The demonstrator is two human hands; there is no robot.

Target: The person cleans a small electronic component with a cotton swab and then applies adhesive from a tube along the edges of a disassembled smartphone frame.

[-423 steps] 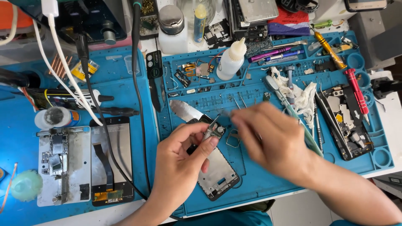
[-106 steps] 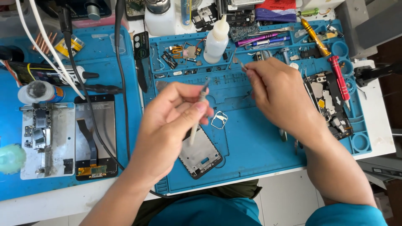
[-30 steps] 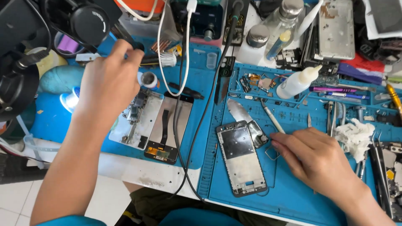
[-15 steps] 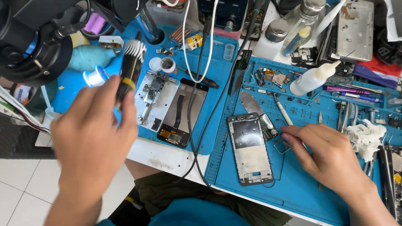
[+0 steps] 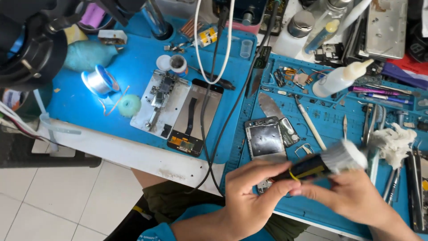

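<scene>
My left hand (image 5: 254, 196) grips the black and yellow handle of a brush (image 5: 327, 161) with white bristles. My right hand (image 5: 352, 196) touches the same handle from the right, just below the bristles. Both hands hover over the near end of an opened phone frame (image 5: 265, 140) lying on the blue work mat (image 5: 339, 209). A small metal bracket (image 5: 304, 149) lies right of the phone. Next to the frame's far end lie a metal spatula blade (image 5: 269, 106) and a white stick tool (image 5: 311, 126).
A white squeeze bottle (image 5: 339, 80), tweezers and pens lie at the back right; a wad of white tissue (image 5: 394, 140) sits at the right. On the left blue mat lie another dismantled phone (image 5: 194, 118), a circuit board holder (image 5: 160, 102), a solder spool (image 5: 99, 81) and cables.
My left hand carried the brush from the far left over to the phone frame. My right hand left the mat beside the phone and met the brush handle.
</scene>
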